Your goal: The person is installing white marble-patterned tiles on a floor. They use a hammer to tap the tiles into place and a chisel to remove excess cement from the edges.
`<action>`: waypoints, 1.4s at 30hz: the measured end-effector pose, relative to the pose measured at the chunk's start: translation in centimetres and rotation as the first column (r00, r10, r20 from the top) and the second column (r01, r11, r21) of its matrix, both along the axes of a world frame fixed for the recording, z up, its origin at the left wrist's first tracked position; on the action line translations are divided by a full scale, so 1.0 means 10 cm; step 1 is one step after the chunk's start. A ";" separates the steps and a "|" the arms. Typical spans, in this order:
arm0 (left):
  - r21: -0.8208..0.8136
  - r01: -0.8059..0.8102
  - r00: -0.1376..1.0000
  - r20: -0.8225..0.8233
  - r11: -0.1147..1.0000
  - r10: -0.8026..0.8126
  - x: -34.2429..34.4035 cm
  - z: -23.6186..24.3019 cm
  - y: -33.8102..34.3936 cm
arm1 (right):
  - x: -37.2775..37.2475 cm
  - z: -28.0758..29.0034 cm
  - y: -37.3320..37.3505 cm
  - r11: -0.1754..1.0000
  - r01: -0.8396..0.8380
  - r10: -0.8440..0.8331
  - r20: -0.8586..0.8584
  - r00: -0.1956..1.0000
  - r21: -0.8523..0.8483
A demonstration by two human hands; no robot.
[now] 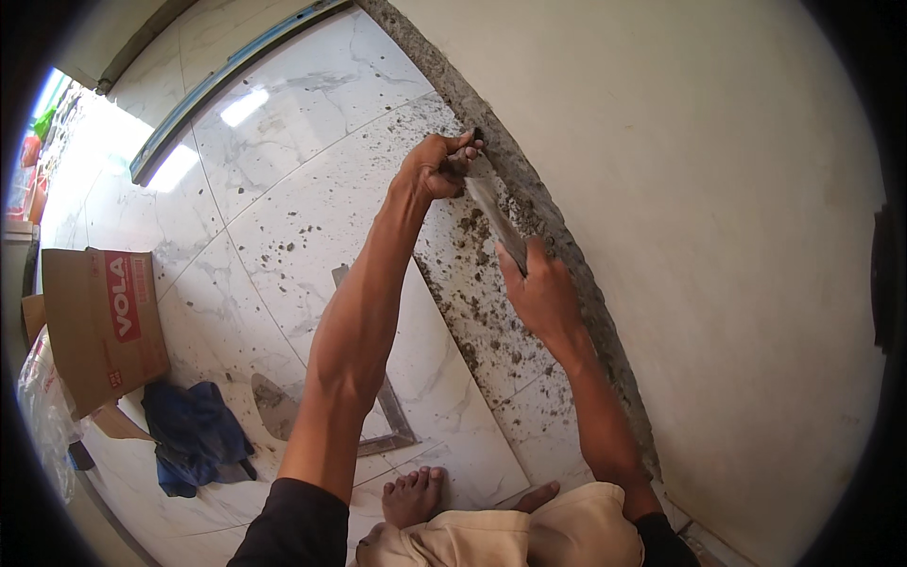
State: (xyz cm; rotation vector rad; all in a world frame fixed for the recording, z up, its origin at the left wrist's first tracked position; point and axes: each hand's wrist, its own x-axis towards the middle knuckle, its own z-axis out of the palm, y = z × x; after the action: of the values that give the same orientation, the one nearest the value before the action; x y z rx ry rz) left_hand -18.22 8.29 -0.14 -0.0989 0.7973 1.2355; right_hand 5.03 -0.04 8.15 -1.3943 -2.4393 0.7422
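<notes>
My left hand (448,166) is stretched forward at the foot of the wall, its fingers closed round a short dark tool that looks like a chisel (477,136). The chisel's tip points at the rough, chipped strip (515,156) along the wall's bottom. Nearer to me, my right hand (543,295) grips the handle of a hammer (498,215). The hammer is smeared by motion, and its far end lies close beside my left hand; its head is not clear. Broken mortar crumbs (477,274) cover the floor beneath both hands.
A large marbled tile (463,406) lies by the wall. Under my left arm are a metal square (397,416) and a trowel (274,408). Leftward stand a cardboard box (80,331) and a dark blue cloth (194,435). A long blue straightedge (236,68) lies farther off.
</notes>
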 end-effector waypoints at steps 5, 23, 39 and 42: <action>0.053 0.087 0.990 -0.113 0.995 -0.080 0.07 0.24 -0.07 | -0.07 -0.14 0.00 0.945 -0.188 0.187 0.031 0.982 0.268; 0.019 0.004 0.996 -0.086 1.000 -0.003 0.10 0.25 -0.01 | -0.17 -0.24 0.20 0.976 -0.126 0.096 0.165 0.982 0.180; -0.075 -0.081 0.995 -0.059 0.994 0.077 0.22 0.33 0.00 | -0.07 -0.26 0.31 0.993 -0.082 0.060 0.236 0.970 0.084; 0.044 -0.024 0.997 -0.075 0.999 0.028 0.07 0.13 0.01 | -0.19 -0.14 0.12 0.985 -0.106 0.088 0.129 0.988 0.137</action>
State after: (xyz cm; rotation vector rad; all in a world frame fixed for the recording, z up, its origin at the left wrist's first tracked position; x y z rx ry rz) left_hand -17.50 8.36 1.15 -0.0274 0.8363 1.2868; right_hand 3.14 1.20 6.80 -1.3108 -2.6130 0.5032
